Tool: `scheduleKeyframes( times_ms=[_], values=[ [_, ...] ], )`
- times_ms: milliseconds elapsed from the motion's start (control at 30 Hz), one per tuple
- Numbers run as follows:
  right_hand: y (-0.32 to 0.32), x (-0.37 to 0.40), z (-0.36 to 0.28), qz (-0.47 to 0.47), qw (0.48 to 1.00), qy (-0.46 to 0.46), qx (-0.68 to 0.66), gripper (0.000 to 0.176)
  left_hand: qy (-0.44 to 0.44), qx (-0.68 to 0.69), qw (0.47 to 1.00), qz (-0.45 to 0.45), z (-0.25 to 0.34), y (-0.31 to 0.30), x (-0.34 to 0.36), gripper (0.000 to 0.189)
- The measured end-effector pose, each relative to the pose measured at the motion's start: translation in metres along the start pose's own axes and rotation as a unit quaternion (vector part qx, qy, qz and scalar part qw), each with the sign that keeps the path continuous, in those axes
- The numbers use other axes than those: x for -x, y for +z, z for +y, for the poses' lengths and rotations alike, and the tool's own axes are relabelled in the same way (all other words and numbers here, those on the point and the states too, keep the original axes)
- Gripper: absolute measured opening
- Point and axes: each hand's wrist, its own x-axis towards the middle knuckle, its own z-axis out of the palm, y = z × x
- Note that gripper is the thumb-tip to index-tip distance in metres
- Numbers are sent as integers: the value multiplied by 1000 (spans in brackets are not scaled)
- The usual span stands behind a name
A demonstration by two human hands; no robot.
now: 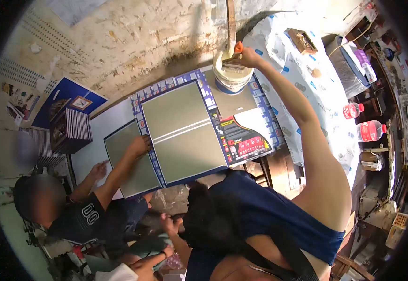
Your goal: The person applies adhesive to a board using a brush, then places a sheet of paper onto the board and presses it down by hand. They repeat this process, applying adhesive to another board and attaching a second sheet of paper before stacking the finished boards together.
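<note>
My right hand (249, 57) is closed around the orange handle of a wide brush (235, 68) at the mouth of a white bucket (232, 83). Pale paste coats the bucket's rim, and a wooden stick (231, 21) stands up from it. My left hand (170, 225) is low, beside the table's near edge, with its fingers apart and no object visible in it. In front of me lie two grey boards (178, 110) with white strips between them, on a blue-edged printed sheet (208, 100).
At left, a co-worker's hand (139, 146) rests on another grey board (131, 173). Behind are a stack of dark books (72, 131) and a blue panel (91, 96). A wrapped white bundle (302, 70) and red-labelled bottles (370, 131) stand at right. Another person's hand (150, 262) is below.
</note>
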Motion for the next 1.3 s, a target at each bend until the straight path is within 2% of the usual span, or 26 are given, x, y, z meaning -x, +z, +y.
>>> scheduleKeyframes(
  times_ms=[100,133,200,267,300,333,400,467,600,633,733,767,867,900,1000,1033,1167,1200,1267,1300],
  values=[
    [48,-12,15,-64,982,112,137,59,-41,13,999,-4,-12,18,44,40],
    [40,-7,-2,-108,978,96,153,62,-49,19,999,-6,-14,22,54,40],
    [59,-17,23,-103,979,91,148,67,-59,24,998,-9,-18,26,71,39],
    [51,-26,50,-104,992,48,47,68,-67,24,997,-9,-19,30,85,39],
    [8,-18,16,-128,988,71,42,61,-71,24,997,-10,-20,31,88,38],
    [-17,-16,8,-137,989,35,-34,45,-74,26,997,-9,-21,33,91,38],
    [-53,-24,3,-200,971,93,-90,37,-81,30,996,-7,-21,35,95,37],
    [-77,-26,1,-161,960,91,-209,29,-84,31,996,-7,-23,38,97,37],
    [-101,-27,-9,-136,934,77,-320,34,-85,31,996,-6,-26,41,100,35],
    [-99,-26,-13,-120,937,88,-315,39,-84,31,996,-5,-27,41,102,35],
    [-87,-26,-20,-80,930,163,-321,40,-85,32,996,-5,-28,43,108,34],
    [-77,-29,-16,-54,935,174,-305,48,-86,33,996,-4,-29,44,110,34],
    [-64,-38,-4,-54,968,140,-200,48,-88,35,996,-5,-27,45,115,33],
    [-51,-44,6,-28,975,107,-193,52,-87,35,996,-4,-27,45,115,33],
    [-44,-45,-7,48,992,112,-42,54,-89,31,995,-7,-30,45,119,32],
    [-43,-45,-9,11,992,123,-36,53,-92,29,995,-7,-30,45,121,32],
    [-12,-34,-18,10,996,93,-12,44,-93,27,995,-9,-29,47,123,31],
    [-8,-24,-28,2,992,126,13,41,-94,28,995,-8,-30,48,124,30],
    [20,-17,-17,-6,991,116,66,40,-97,30,995,-9,-30,49,126,30],
    [23,-19,-7,-89,988,61,110,40,-97,31,995,-8,-30,51,125,30]
  ],
)
